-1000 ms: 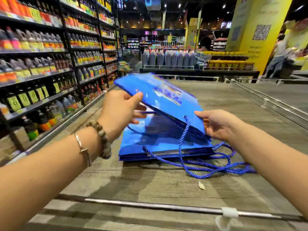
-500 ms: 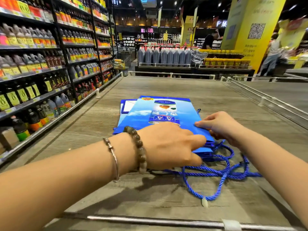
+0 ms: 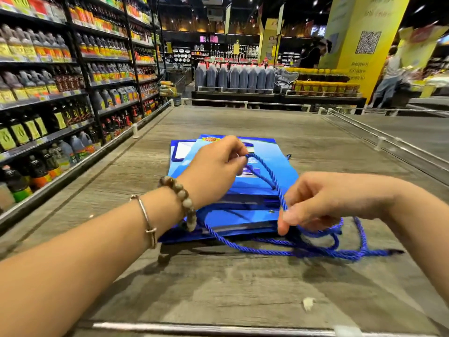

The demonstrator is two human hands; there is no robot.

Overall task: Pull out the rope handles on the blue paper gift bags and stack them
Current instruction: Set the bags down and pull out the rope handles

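A stack of flat blue paper gift bags lies on the wooden display platform, openings toward me. My left hand hovers above the top bag and pinches a blue rope handle between thumb and fingers, lifting it. My right hand pinches the same rope lower down, at the stack's near right edge. Several more blue rope handles trail loose on the wood in front of and to the right of the stack.
A metal rail runs along the platform's near edge, and low clear guards line its sides. Shelves of bottles stand to the left. A small white scrap lies on the wood near me. People stand far right.
The top bag, held up a second ago, was laid flat on the stack. My left hand lifted off the pile and, with my right, now pulls a rope handle up.
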